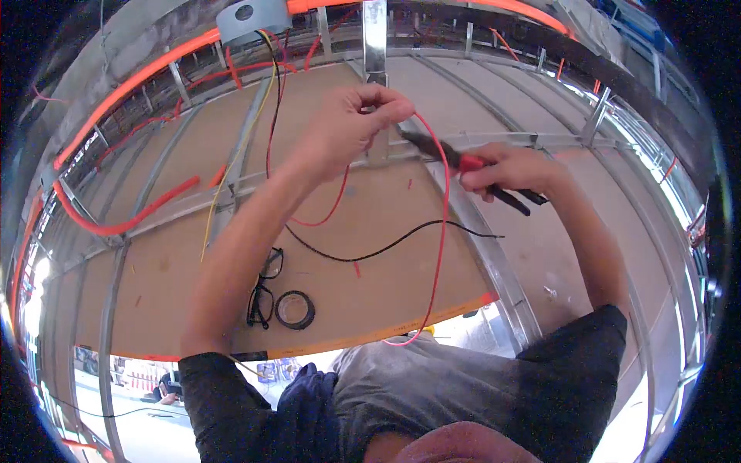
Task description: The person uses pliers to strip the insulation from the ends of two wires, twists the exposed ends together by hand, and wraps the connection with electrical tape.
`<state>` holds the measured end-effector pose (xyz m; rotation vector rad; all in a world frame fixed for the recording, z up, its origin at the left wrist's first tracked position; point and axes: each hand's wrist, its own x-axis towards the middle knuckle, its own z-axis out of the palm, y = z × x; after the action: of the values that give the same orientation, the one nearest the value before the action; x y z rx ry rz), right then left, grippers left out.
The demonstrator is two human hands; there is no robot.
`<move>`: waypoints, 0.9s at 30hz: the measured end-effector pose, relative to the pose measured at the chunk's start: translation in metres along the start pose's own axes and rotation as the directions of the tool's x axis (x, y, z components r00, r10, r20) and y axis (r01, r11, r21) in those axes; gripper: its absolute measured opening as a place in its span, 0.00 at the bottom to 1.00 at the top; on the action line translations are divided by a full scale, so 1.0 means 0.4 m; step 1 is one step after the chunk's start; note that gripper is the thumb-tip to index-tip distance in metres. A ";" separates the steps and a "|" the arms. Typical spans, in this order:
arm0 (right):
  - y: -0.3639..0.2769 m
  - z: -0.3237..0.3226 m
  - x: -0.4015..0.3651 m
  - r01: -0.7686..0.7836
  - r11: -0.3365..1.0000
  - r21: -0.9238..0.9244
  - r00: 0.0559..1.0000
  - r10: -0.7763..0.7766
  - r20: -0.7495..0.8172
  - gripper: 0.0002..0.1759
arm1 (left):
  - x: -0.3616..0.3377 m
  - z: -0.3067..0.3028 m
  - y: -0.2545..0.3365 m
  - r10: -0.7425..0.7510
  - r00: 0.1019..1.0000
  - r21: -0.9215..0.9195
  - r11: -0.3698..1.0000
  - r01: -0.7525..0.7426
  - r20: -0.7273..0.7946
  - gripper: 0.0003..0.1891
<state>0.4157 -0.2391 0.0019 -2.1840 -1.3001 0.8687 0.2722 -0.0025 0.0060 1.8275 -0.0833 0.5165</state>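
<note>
My left hand (363,123) is closed in a pinch, thumb and forefinger together on a red wire (446,201). From the fingertips the wire arcs down to the right and loops toward my shirt. My right hand (513,171) is wrapped round a pair of pliers (472,162) with red and black handles. Their dark jaws point up and left, close to the red wire below my left fingertips. A black wire (363,258) curves across the brown board beneath, its end lying to the right. A yellow wire (251,139) hangs left of my left forearm.
A grey junction box (255,19) sits at the top, joined to orange conduit (131,89), with wires coming out of it. Glasses (262,297) and a roll of black tape (295,309) lie on the brown board (386,289). Metal studs (494,258) frame the panels. A person (167,388) shows at lower left.
</note>
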 end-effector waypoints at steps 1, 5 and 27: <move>0.005 0.002 -0.011 0.109 0.976 0.187 0.994 -0.101 -0.048 0.14 | -0.005 -0.001 0.001 0.008 1.000 0.014 1.000 -0.008 0.004 0.12; 0.004 0.022 -0.041 0.176 0.972 0.155 0.968 -0.142 -0.209 0.13 | -0.014 -0.017 0.002 0.028 0.991 0.030 0.999 -0.032 0.128 0.12; -0.032 0.134 -0.037 0.296 0.854 0.429 0.950 -0.312 -0.035 0.28 | -0.043 -0.045 -0.014 0.084 0.996 0.094 0.992 -0.086 0.027 0.10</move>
<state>0.3644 -0.2433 -0.0232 -1.5767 -1.2800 0.9604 0.2530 0.0125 -0.0014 1.9295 -0.1557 0.5674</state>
